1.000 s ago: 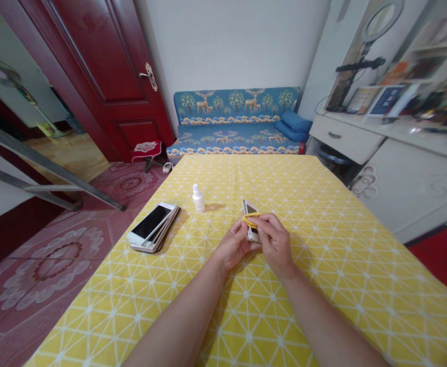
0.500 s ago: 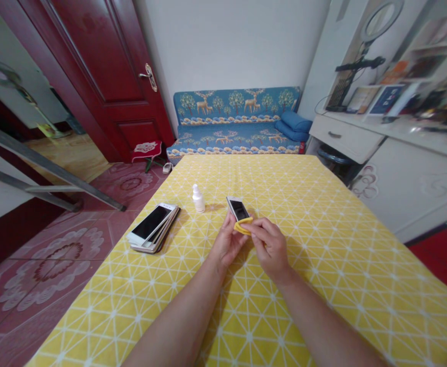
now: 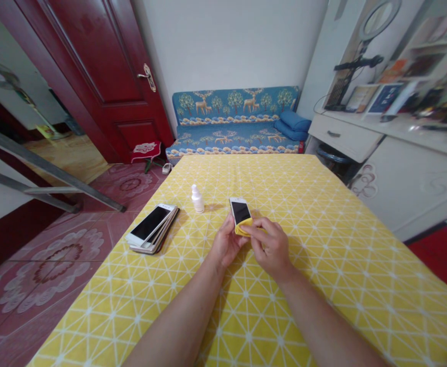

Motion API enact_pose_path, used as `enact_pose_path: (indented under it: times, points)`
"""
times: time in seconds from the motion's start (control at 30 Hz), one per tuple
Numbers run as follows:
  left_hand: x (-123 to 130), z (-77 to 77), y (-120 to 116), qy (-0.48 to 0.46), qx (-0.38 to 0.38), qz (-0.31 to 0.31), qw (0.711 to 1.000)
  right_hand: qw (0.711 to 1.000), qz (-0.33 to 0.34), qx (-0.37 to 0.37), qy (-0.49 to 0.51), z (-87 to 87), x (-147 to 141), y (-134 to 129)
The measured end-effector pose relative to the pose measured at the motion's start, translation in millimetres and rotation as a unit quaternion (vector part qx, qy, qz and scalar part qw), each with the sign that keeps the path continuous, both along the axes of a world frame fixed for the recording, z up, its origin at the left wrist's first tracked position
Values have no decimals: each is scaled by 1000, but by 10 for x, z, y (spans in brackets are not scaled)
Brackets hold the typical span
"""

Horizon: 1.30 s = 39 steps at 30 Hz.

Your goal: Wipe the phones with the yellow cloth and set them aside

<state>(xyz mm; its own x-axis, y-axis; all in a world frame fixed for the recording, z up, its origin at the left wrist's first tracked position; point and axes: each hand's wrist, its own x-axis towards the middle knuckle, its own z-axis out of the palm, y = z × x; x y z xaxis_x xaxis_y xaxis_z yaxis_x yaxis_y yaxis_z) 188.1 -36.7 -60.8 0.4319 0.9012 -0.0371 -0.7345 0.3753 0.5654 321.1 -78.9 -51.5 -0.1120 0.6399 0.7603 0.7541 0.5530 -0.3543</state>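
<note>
A white smartphone (image 3: 240, 209) with a dark screen is held over the table by my left hand (image 3: 225, 243), whose fingers wrap its lower left side. My right hand (image 3: 271, 245) grips a folded yellow cloth (image 3: 243, 227) and presses it on the phone's lower end. The cloth covers that end of the screen. To the left of the hands stands a small white spray bottle (image 3: 198, 200), upright. Farther left lies a loose stack of phones (image 3: 152, 228), a white one with a black screen on top.
A yellow patterned tablecloth (image 3: 246, 311) covers the table. Beyond its far edge is a blue sofa (image 3: 234, 122) with deer on it. A white cabinet (image 3: 407, 183) stands at the right, a red door (image 3: 101, 66) and a grey metal frame (image 3: 51, 173) at the left.
The phone has turned slightly, its screen now facing me more. The cloth under my right fingers has shifted a little on its lower end.
</note>
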Motion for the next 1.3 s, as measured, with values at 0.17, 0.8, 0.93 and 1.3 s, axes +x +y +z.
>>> enact_pose_path:
  times: [0.17,0.8,0.93,1.3]
  points:
    - [6,20,-40,17,14,-32,999,999,-33,-2,9,7,-2,4]
    - [62,23,-148,154,64,-81,983,996,-85,18,-15,55,99,45]
    - [78,17,-167,177,118,-122,969,989,-149,-12,15,65,234,84]
    - [38,76,-136,160,4,-116,980,852,-15,-149,502,-93,407,219]
